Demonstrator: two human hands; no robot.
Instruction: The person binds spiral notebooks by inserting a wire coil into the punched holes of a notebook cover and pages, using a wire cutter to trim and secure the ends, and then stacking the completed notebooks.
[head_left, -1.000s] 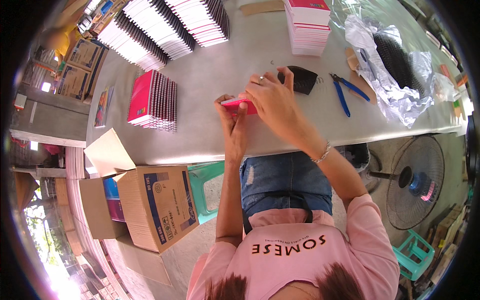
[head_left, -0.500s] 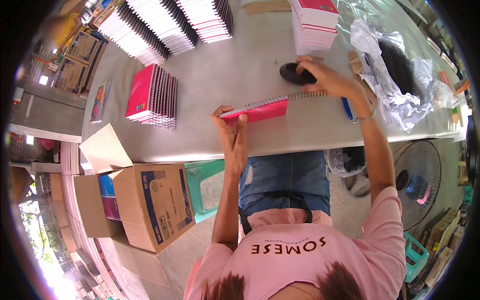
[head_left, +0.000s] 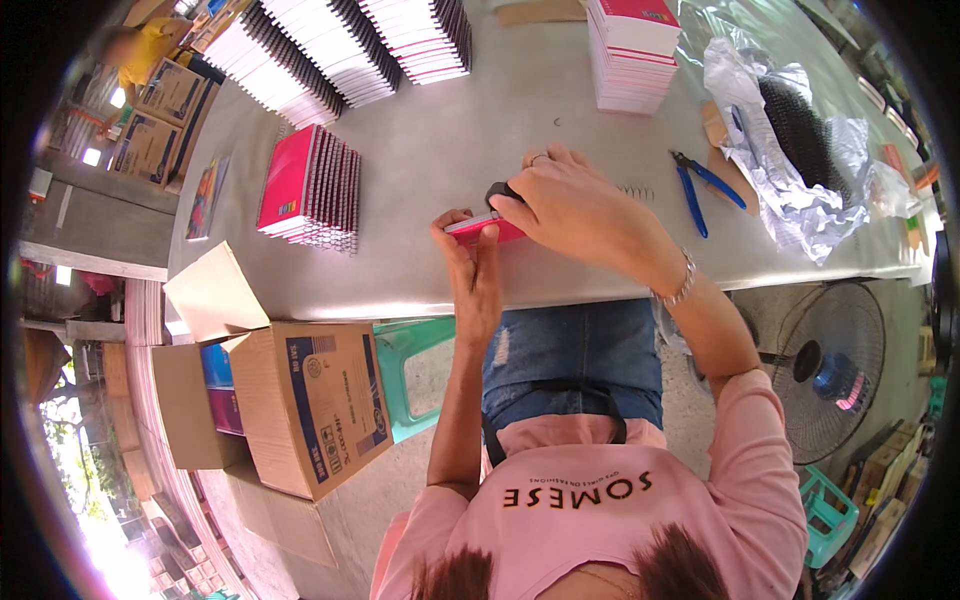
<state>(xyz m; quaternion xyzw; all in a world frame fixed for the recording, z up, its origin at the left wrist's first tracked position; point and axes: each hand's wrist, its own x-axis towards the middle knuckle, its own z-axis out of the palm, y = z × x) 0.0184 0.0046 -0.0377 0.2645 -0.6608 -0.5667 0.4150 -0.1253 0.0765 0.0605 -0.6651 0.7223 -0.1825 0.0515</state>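
A small red notebook is held up on its edge near the front of the table, its pages showing along the top. My left hand pinches its left end between thumb and fingers. In my right hand is a black rounded object, whose kind I cannot make out, pressed at the notebook's upper edge. That hand hides most of the notebook's right part. A wire spiral pokes out to the right behind the hand. Blue-handled cutting pliers lie with handles spread, right of my hand.
Spiral-bound red notebooks are stacked at left, with taller stacks behind. An unbound red stack stands at the back. Black spirals lie in crumpled paper at right. Below are a carton, green stool and fan.
My right hand has moved left from the free end of the spiral to the notebook, bringing the black object along. The pliers now show fully. My left hand keeps its grip.
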